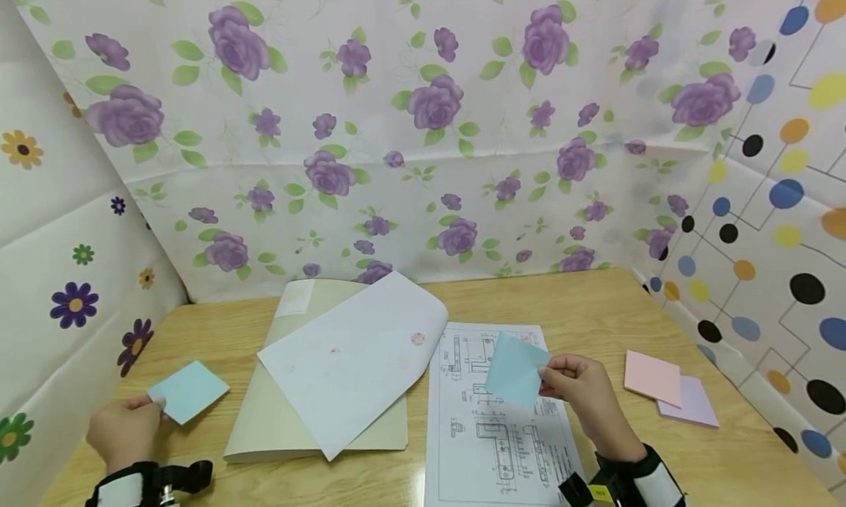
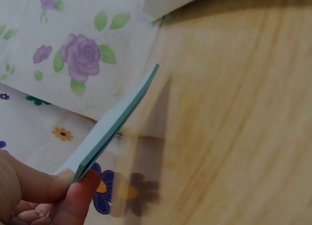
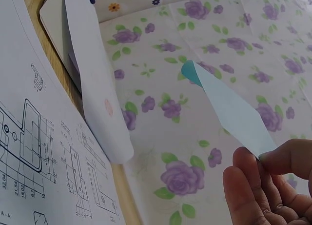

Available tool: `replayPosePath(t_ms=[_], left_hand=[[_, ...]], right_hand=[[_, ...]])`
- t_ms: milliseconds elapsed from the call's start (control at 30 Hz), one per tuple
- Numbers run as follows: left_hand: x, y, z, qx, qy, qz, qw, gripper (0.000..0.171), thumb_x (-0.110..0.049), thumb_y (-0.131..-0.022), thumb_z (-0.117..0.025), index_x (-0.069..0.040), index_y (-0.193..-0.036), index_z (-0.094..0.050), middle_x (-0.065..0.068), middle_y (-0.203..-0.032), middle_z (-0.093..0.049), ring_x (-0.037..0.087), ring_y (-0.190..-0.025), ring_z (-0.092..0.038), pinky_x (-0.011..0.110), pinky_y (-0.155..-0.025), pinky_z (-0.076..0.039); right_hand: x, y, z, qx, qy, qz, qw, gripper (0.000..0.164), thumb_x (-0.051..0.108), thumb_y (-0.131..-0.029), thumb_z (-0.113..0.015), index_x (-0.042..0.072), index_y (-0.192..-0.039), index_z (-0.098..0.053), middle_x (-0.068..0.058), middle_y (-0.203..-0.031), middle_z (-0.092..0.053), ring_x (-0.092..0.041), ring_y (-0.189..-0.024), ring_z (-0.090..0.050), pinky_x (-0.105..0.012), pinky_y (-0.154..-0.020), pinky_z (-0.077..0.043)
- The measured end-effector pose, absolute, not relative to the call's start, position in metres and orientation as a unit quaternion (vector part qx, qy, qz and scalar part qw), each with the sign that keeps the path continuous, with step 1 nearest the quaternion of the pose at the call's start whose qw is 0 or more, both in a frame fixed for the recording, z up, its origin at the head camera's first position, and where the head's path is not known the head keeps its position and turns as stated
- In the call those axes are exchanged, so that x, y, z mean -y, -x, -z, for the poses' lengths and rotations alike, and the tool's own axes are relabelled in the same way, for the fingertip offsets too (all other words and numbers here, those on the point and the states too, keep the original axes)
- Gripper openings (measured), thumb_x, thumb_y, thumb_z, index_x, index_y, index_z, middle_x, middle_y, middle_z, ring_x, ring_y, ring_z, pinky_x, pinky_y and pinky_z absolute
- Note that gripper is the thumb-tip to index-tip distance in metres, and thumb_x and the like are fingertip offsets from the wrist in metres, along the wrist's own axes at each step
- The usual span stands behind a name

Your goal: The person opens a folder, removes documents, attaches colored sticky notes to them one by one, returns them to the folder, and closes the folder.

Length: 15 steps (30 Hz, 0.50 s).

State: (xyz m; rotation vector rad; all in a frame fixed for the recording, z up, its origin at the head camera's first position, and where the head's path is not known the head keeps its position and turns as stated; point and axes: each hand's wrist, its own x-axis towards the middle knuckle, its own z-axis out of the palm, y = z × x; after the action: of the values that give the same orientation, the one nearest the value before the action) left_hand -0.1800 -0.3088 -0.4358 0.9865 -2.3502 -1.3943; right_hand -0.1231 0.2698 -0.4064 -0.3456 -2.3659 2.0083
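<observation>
At the left of the head view my left hand (image 1: 127,428) pinches a pad of light blue sticky notes (image 1: 189,393) by its near corner. The left wrist view shows the pad's layered edge (image 2: 117,125) tilted, with thumb and finger on its lower end. My right hand (image 1: 584,389) pinches a single blue sticky note (image 1: 515,369) by its right edge, over the printed technical drawing (image 1: 485,448). In the right wrist view the note (image 3: 234,108) stands up from the fingertips, its far end curling.
A beige folder (image 1: 258,441) lies in the middle, with a white sheet (image 1: 357,360) askew on it, one corner curling up. On the right, a pink note pad (image 1: 651,377) overlaps a lilac pad (image 1: 694,404). Patterned cloth (image 1: 396,220) surrounds the wooden table (image 1: 595,308).
</observation>
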Motion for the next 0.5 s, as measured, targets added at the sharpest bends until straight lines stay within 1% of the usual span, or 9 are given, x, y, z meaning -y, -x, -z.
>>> replayPosePath(t_ms=[67, 133, 200, 267, 300, 367, 433, 500], left_hand=[[0.312, 0.180, 0.440, 0.809, -0.342, 0.468, 0.102, 0.023, 0.002, -0.089, -0.066, 0.023, -0.096, -0.069, -0.012, -0.052, -0.053, 0.001, -0.048, -0.046, 0.020, -0.047, -0.041], [0.314, 0.180, 0.443, 0.817, -0.348, 0.451, 0.085, 0.025, 0.000, -0.089, -0.066, 0.022, -0.100, -0.069, -0.010, -0.052, -0.054, 0.002, -0.051, -0.045, 0.023, -0.054, -0.039], [0.316, 0.180, 0.447, 0.824, -0.350, 0.438, 0.075, 0.025, -0.001, -0.089, -0.066, 0.022, -0.100, -0.069, -0.011, -0.046, -0.054, 0.002, -0.051, -0.045, 0.025, -0.062, -0.037], [0.317, 0.180, 0.449, 0.830, -0.349, 0.430, 0.072, 0.025, -0.001, -0.089, -0.066, 0.022, -0.098, -0.069, -0.012, -0.041, -0.051, 0.004, -0.049, -0.045, 0.035, -0.072, -0.040], [0.317, 0.180, 0.450, 0.836, -0.346, 0.420, 0.071, 0.024, -0.001, -0.088, -0.065, 0.021, -0.096, -0.070, -0.012, -0.040, -0.051, 0.009, -0.049, -0.048, 0.041, -0.077, -0.041], [0.316, 0.179, 0.451, 0.847, -0.338, 0.402, 0.077, 0.023, -0.002, -0.088, -0.065, 0.021, -0.091, -0.070, -0.010, -0.039, -0.050, 0.024, -0.053, -0.057, 0.051, -0.086, -0.041], [0.315, 0.178, 0.452, 0.859, -0.332, 0.382, 0.084, 0.022, -0.002, -0.088, -0.065, 0.019, -0.087, -0.071, -0.006, -0.041, -0.052, 0.040, -0.068, -0.062, 0.058, -0.094, -0.038], [0.315, 0.178, 0.453, 0.867, -0.328, 0.364, 0.089, 0.022, -0.003, -0.088, -0.065, 0.017, -0.084, -0.071, -0.001, -0.043, -0.054, 0.052, -0.086, -0.060, 0.060, -0.096, -0.037]], right_hand=[[-0.270, 0.123, 0.406, 0.759, 0.115, -0.641, 0.011, 0.006, 0.000, -0.097, -0.063, 0.001, -0.092, -0.066, 0.005, -0.073, -0.069, -0.009, -0.069, -0.069, -0.026, -0.073, -0.061], [-0.270, 0.123, 0.407, 0.760, 0.118, -0.639, 0.012, 0.006, 0.000, -0.097, -0.063, 0.000, -0.092, -0.066, 0.005, -0.073, -0.069, -0.009, -0.069, -0.069, -0.025, -0.073, -0.061], [-0.270, 0.124, 0.407, 0.760, 0.122, -0.638, 0.012, 0.006, 0.000, -0.097, -0.063, 0.000, -0.092, -0.066, 0.005, -0.072, -0.069, -0.009, -0.068, -0.069, -0.025, -0.072, -0.061], [-0.270, 0.124, 0.408, 0.760, 0.124, -0.637, 0.013, 0.006, 0.000, -0.097, -0.063, 0.000, -0.092, -0.067, 0.005, -0.072, -0.069, -0.009, -0.068, -0.069, -0.025, -0.072, -0.061], [-0.271, 0.124, 0.408, 0.761, 0.125, -0.637, 0.013, 0.006, 0.000, -0.097, -0.063, -0.001, -0.093, -0.067, 0.005, -0.072, -0.069, -0.009, -0.068, -0.069, -0.025, -0.071, -0.061], [-0.271, 0.125, 0.409, 0.760, 0.126, -0.637, 0.013, 0.006, 0.000, -0.097, -0.063, -0.001, -0.092, -0.067, 0.005, -0.072, -0.069, -0.009, -0.067, -0.069, -0.024, -0.071, -0.061], [-0.271, 0.125, 0.409, 0.760, 0.127, -0.637, 0.013, 0.007, 0.000, -0.097, -0.063, -0.001, -0.092, -0.067, 0.005, -0.072, -0.069, -0.008, -0.067, -0.069, -0.024, -0.071, -0.061], [-0.271, 0.125, 0.409, 0.761, 0.127, -0.636, 0.014, 0.007, 0.000, -0.097, -0.063, -0.001, -0.091, -0.067, 0.005, -0.072, -0.069, -0.008, -0.068, -0.069, -0.024, -0.071, -0.061]])
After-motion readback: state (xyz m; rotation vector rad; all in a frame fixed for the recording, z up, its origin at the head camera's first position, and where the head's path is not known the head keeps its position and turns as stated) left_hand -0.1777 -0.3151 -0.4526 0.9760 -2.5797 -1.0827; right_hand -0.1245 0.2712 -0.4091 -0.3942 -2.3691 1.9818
